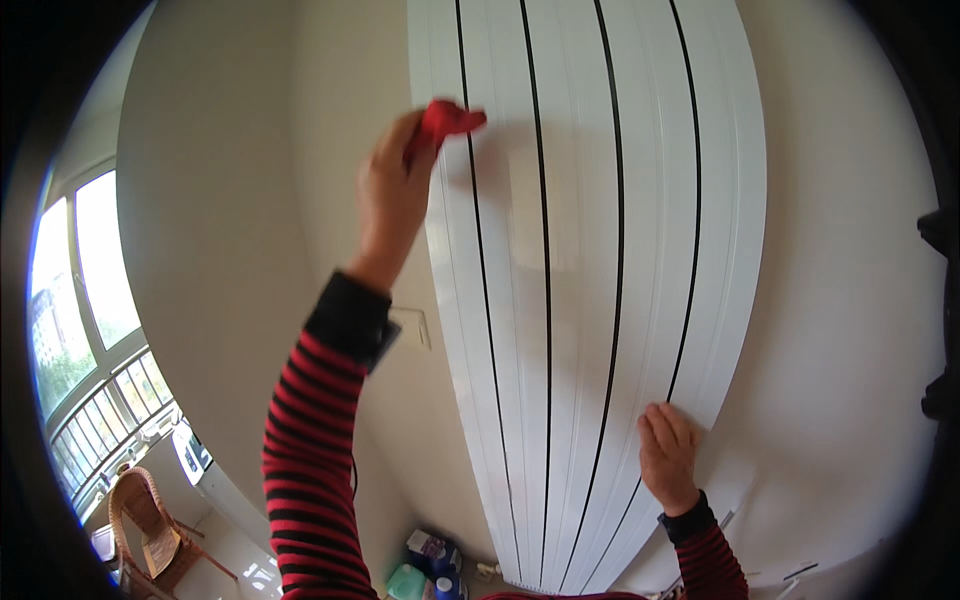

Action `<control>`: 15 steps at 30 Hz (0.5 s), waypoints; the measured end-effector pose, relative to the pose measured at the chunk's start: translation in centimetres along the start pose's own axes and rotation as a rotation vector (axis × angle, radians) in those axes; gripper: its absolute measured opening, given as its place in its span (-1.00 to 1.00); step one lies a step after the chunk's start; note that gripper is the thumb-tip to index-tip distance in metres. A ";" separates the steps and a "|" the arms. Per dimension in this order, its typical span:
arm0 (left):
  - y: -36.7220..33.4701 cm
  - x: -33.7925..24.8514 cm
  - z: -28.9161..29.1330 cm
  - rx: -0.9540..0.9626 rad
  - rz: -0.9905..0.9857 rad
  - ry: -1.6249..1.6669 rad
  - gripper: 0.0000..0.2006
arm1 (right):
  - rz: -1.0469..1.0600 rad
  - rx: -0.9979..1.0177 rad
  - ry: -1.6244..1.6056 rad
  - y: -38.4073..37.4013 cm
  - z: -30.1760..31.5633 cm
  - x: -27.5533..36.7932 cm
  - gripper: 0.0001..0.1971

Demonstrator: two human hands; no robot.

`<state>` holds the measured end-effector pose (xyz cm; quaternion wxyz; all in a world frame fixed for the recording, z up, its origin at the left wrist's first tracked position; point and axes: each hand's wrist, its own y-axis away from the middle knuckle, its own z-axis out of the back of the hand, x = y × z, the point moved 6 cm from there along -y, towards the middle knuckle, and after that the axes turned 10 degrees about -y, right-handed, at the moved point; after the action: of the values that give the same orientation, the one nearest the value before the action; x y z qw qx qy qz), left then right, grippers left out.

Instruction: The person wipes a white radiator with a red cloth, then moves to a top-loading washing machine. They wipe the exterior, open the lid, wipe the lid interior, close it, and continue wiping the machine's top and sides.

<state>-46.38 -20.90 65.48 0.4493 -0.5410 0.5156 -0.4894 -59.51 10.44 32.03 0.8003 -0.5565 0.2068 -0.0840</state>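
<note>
White ribbed wall panel (590, 300) with thin black vertical lines; red cloth (450, 120) pressed against its upper left part, right hand (668, 455) laid flat near its lower right edge.

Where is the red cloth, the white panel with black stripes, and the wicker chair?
red cloth (450, 118): head view, on the bunched middle of the cloth in the left hand.
white panel (580, 250): head view, on a bare white strip between two black lines.
wicker chair (140, 505): head view, on its woven backrest.
</note>
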 end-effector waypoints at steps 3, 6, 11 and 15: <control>-9.0 -0.4 -2.9 -0.159 -0.120 -0.089 -0.74 | 0.055 -0.004 0.027 0.3 -0.2 -0.1 -0.66; -15.0 -0.7 -4.8 -0.344 -0.209 -0.163 -0.73 | 0.040 -0.001 0.003 0.4 -0.2 -0.2 -0.66; -16.4 0.0 -10.2 -0.189 -0.146 -0.165 -0.61 | 0.027 -0.022 -0.006 0.7 -0.3 -0.5 -0.66; -11.2 -0.8 -9.8 -0.115 -0.280 -0.077 -0.51 | 0.034 -0.053 -0.015 0.8 -0.6 -0.3 -0.67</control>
<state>-54.78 -19.21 77.66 0.3642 -0.6508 0.4449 -0.4958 -60.15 10.34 31.14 0.7881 -0.5747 0.2121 -0.0607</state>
